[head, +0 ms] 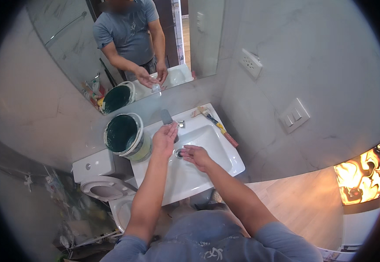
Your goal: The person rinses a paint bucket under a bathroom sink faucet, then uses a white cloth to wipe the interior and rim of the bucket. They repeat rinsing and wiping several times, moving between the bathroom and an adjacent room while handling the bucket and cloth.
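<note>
My left hand [164, 140] is over the back left part of a white washbasin [206, 139], palm turned up and fingers stretched out. It holds nothing visible and partly covers a grey fitting [166, 116] that looks like the faucet. My right hand [195, 156] hovers lower over the bowl, beside the drain [178, 153], fingers loosely bent and apart with nothing in them. The two hands do not touch. Whether water is running cannot be made out. A small chrome fitting [181, 124] sits on the basin's back ledge, right of my left fingertips.
A plastic bucket [140, 147], dark green inside, stands on the basin's left ledge. A paintbrush [222, 128] with a yellow and red handle lies along the right rim. Behind is a mirror [206, 42]. A toilet [93, 163] is at left; a socket [251, 63] and switches [294, 115] are on the right wall.
</note>
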The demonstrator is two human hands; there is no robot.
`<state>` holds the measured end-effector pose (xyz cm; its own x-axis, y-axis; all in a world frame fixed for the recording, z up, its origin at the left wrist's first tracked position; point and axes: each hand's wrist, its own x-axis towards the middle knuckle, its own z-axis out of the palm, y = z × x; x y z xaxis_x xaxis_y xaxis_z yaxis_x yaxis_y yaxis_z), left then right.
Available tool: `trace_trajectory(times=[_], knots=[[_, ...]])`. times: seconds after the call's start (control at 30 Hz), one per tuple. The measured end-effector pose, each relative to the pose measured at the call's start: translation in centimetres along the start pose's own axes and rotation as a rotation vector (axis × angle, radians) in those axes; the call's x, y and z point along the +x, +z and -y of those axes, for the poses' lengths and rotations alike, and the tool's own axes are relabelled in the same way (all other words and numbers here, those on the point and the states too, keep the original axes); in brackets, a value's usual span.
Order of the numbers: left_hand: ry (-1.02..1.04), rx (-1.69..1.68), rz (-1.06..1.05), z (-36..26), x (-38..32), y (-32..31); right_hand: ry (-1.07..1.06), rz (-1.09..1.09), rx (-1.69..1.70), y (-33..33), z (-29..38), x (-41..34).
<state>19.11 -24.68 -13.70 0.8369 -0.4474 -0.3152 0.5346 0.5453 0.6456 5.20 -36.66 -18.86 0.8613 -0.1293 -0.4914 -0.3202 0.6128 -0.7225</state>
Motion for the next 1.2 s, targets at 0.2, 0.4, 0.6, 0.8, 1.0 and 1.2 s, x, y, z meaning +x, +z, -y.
trace_trajectory(times=[0.2, 0.4, 0.6, 0.8, 1.0, 1.2], knots=[[-0.001, 0.416, -0.34, 4.4, -5.7, -5.7, -0.038, 0.003, 0.202, 2.6, -0.4, 5.3], [-0.247, 0.244, -0.108, 7.3, -1.5, -8.8, -0.032, -0.105, -0.111, 1.9, 0.0, 5.1], [-0.012, 0.683, -0.074, 4.4, -2.2, -8.2, 0.033, 0.155, -0.088, -2.7, -0.7, 4.1], [0.662, 1.37, -0.05, -1.2, -4.4, -4.2, -0.263, -0.137, -1.62, -4.5, -5.1, 0.8], [0.781, 1.867, 0.382, -2.2, -3.9, -1.1, -0.252, -0.484, -1.369, -2.2, -3.5, -5.7], [0.882, 1.806, 0.365, -1.6, -4.7, -2.4, -0.722, -0.465, -1.185, -5.4, -5.1, -8.9]])
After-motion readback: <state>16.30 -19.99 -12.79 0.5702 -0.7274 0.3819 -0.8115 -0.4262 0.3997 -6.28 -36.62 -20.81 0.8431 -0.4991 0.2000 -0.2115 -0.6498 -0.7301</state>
